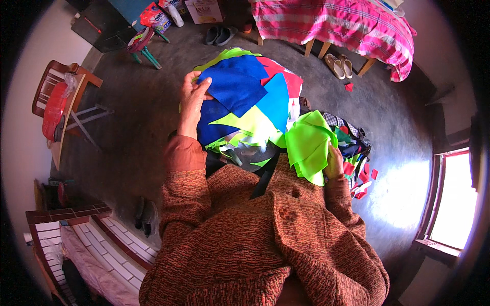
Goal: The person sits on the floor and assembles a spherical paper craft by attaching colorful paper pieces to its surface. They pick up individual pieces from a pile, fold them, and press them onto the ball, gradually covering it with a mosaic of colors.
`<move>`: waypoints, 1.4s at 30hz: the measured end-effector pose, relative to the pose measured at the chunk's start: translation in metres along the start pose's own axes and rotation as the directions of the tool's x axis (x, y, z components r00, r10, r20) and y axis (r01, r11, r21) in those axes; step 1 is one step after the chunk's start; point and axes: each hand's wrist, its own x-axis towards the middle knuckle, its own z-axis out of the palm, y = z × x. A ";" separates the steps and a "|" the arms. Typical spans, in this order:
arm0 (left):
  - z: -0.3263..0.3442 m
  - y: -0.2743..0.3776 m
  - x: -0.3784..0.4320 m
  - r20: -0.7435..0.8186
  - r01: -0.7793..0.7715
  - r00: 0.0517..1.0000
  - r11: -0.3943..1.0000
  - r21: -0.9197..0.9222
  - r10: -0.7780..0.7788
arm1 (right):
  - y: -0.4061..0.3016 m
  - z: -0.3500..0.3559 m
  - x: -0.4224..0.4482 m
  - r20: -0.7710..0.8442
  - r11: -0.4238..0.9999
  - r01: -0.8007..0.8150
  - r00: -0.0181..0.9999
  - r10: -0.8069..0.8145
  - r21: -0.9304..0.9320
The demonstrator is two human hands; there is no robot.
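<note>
Between the thumb and fingers of my left hand point(194, 97) is the corner of a dark blue fabric piece point(235, 90). That piece lies across a large heap of fabric scraps in front of me. A light blue scrap point(276, 101), a red scrap point(282, 73) and a yellow-green scrap point(249, 123) show in the heap. My right hand point(335, 162) grips several overlapping lime-green fabric pieces point(309, 147) at their right edge, to the right of the heap. Those pieces cover part of a second, smaller pile of mixed scraps point(358, 147).
Loose red scraps point(374, 174) lie on the dark floor. A table with a pink plaid cloth point(329, 23) stands ahead, pale shoes point(338, 65) beside its legs. Dark slippers point(221, 35) and a small stool point(143, 46) are farther left. A wooden chair point(57, 91) stands left, a window point(451, 202) right.
</note>
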 end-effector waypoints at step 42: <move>0.040 -0.033 0.003 0.526 -0.591 0.795 0.192 0.783 0.302 | 0.001 0.003 0.000 -0.025 0.999 0.010 1.000 -0.009 0.030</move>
